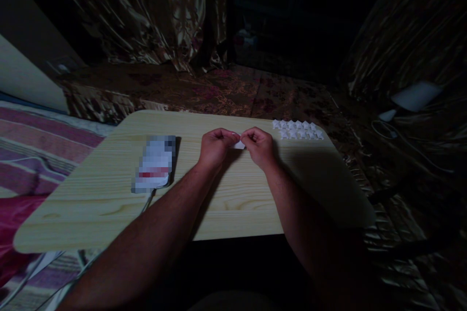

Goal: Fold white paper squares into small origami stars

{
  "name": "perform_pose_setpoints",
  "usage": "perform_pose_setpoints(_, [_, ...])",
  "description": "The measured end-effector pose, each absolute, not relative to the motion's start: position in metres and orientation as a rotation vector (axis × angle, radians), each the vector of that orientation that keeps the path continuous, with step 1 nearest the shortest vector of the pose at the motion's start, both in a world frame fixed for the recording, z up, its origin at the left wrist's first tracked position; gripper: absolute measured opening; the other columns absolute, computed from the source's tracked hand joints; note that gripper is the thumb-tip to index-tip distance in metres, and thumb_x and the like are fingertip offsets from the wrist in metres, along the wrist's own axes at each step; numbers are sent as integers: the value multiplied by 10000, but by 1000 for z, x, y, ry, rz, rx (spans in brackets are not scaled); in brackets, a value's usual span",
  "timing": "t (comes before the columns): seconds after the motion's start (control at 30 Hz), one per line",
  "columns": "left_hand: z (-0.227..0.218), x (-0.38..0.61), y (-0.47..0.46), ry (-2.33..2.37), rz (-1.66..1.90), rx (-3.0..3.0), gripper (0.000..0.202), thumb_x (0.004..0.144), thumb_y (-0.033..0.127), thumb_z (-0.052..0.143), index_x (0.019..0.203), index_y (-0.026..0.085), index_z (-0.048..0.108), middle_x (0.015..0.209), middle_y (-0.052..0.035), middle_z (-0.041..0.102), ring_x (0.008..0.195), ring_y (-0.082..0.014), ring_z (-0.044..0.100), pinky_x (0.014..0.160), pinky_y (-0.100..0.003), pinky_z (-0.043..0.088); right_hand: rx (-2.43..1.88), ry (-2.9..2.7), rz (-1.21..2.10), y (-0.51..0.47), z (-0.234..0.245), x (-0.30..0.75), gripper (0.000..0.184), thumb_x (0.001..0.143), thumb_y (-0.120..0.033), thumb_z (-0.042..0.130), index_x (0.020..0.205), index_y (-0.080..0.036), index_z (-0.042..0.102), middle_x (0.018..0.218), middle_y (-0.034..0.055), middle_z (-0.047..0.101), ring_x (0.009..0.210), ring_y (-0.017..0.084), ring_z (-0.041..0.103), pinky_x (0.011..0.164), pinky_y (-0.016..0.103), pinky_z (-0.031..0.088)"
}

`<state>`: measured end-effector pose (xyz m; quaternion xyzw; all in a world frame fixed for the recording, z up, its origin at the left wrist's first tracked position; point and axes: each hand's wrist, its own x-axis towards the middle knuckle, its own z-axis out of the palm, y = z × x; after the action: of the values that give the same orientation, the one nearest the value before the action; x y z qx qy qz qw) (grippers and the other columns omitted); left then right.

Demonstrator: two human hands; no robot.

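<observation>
A small white piece of paper (239, 145) is pinched between my two hands, just above the middle of the table. My left hand (216, 146) grips its left side with thumb and fingers closed. On the other side, my right hand (260, 145) holds the paper the same way, the fingertips of both hands nearly touching. Part of the paper is hidden behind the fingers. To the right of my hands, several small white folded paper stars (301, 134) lie in two rows near the table's far right edge.
The light wooden table (233, 214) has rounded corners. A blurred-out phone-like device (155, 163) with a cable (148, 201) lies left of my arms. Beyond stand a patterned covered ledge (219, 90) and curtains (175, 9). A white lamp (418, 96) is at right, a striped bedspread (29, 136) at left.
</observation>
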<state>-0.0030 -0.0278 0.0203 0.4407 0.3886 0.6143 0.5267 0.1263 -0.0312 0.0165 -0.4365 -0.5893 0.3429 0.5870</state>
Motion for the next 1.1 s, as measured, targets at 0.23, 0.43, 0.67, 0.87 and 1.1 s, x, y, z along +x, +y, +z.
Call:
perform_pose_setpoints(0.23, [16,-5,-25,928,1478,1066,129,587,216,720,666,126,673,661,-44,663,597,-127,574,610,-262,456,-1020,-1370,813,-31,17,126,134,725,-296,594,686,-169,581,607,-29,546,545,87,472,534,221,382])
perform_pose_setpoints(0.43, [14,-6,-23,1050,1477,1227,161,648,274,682,680,117,667,629,-29,628,551,-106,521,540,-230,406,-1042,-1353,828,-29,14,127,105,700,-264,591,673,-166,565,580,-39,527,532,82,464,525,209,380])
perform_pose_setpoints(0.67, [11,-5,-21,1045,1378,1229,206,673,321,681,687,119,645,625,-23,617,542,-106,512,535,-234,400,-1070,-1319,815,-26,9,127,95,669,-247,588,639,-167,548,574,-37,533,539,88,475,523,211,385])
perform_pose_setpoints(0.87, [9,-14,-17,985,1154,1356,270,678,381,695,694,121,627,601,-7,578,502,-78,449,483,-213,340,-1129,-1301,824,-25,11,133,84,643,-230,583,611,-164,545,516,-51,491,496,82,438,493,211,353])
perform_pose_setpoints(1.1, [9,-21,-16,1039,1041,1489,273,700,390,672,682,129,593,549,7,526,467,-79,416,445,-219,314,-1152,-1347,861,-26,10,131,102,623,-247,594,589,-164,546,506,-48,497,483,84,437,474,212,338])
